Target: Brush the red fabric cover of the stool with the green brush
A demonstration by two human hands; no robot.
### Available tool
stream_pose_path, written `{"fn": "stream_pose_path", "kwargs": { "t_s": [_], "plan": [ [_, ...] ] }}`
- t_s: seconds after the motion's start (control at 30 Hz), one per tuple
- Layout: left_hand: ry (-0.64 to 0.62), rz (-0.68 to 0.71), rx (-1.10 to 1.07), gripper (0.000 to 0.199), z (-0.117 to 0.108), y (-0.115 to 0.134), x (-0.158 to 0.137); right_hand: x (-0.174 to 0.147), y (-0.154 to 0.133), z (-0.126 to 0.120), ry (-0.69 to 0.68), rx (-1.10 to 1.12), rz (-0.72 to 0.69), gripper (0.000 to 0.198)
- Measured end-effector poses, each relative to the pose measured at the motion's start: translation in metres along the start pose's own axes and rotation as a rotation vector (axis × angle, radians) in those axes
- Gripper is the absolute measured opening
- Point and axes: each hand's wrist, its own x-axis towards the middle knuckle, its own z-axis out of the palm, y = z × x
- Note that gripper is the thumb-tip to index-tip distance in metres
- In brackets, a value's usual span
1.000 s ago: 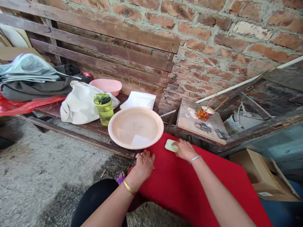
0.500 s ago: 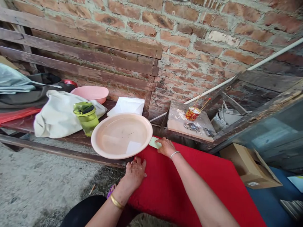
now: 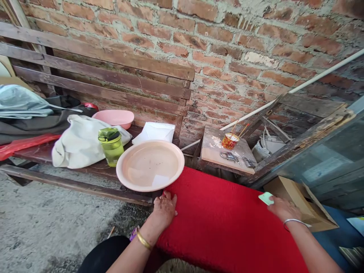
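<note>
Green block (image 3: 266, 198): at desk's far R corner, flat, rounded ends, smooth matte look, sticking out past the R hand's fingers. Can't tell if it's flat on the cloth or slightly lifted.

R hand (image 3: 286, 210): arm stretched fwd from bottom R, palm down, back of hand up, wrist roughly straight w/ thin silver bangle (image 3: 290, 220). Fingers (image 3: 274, 203) closed on block's R end, pressed tog.; thumb grip not clear.

L hand (image 3: 164, 209): arm angled up from bottom ctr, palm down on desk's L edge nr far L corner, gold bangle (image 3: 143, 241) at wrist. Fingers bent, a bit spread, tips on cloth, thumb apart; no object seen in it.

Desk (image 3: 218, 220): plain red cloth cover, soft nap, edges draped.

Basin (image 3: 120, 167): round, peach plastic, shallow w/ wide rim, clear water + dark specks, just past desk's far L corner, on R end of slatted wood seat (image 3: 34, 149). Beside it: see-thru green bottle (image 3: 112, 149), upright; crumpled white cloth bag (image 3: 79, 144); white packet (image 3: 155, 132); oval pink tub (image 3: 115, 118).

Beyond desk's far edge: worn wood stand (image 3: 207, 151) w/ red/gold cup (image 3: 229, 141) of sticks, metal padlock (image 3: 229, 156). Off R edge: open cardboard box (image 3: 284, 185). Behind: rough brick wall (image 3: 210, 41).
</note>
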Motion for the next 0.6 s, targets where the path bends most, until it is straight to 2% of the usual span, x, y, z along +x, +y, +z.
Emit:
{"fn": "stream_pose_path", "kwargs": {
  "t_s": [0.1,0.2,0.3,0.4,0.5,0.6],
  "plan": [
    [-0.011,-0.002,-0.001,0.066,-0.001,0.001,0.003,-0.006,-0.054,-0.005,-0.086,0.041,-0.157,0.044],
    [-0.025,0.003,-0.016,0.066,-0.001,0.001,0.003,-0.017,-0.141,-0.01,-0.126,0.126,-0.399,0.049],
    [-0.025,-0.021,-0.014,0.068,0.002,0.002,0.001,-0.032,-0.228,-0.012,-0.147,0.197,-0.581,0.05],
    [-0.002,-0.025,-0.018,0.07,0.007,0.001,0.0,-0.042,-0.286,-0.01,-0.164,0.24,-0.674,0.051],
    [0.017,-0.017,-0.022,0.069,0.011,-0.001,0.001,-0.037,-0.298,-0.003,-0.187,0.25,-0.681,0.051],
    [0.005,-0.002,-0.018,0.069,0.012,-0.002,0.003,-0.018,-0.264,0.009,-0.216,0.237,-0.616,0.052]
  ]
}}
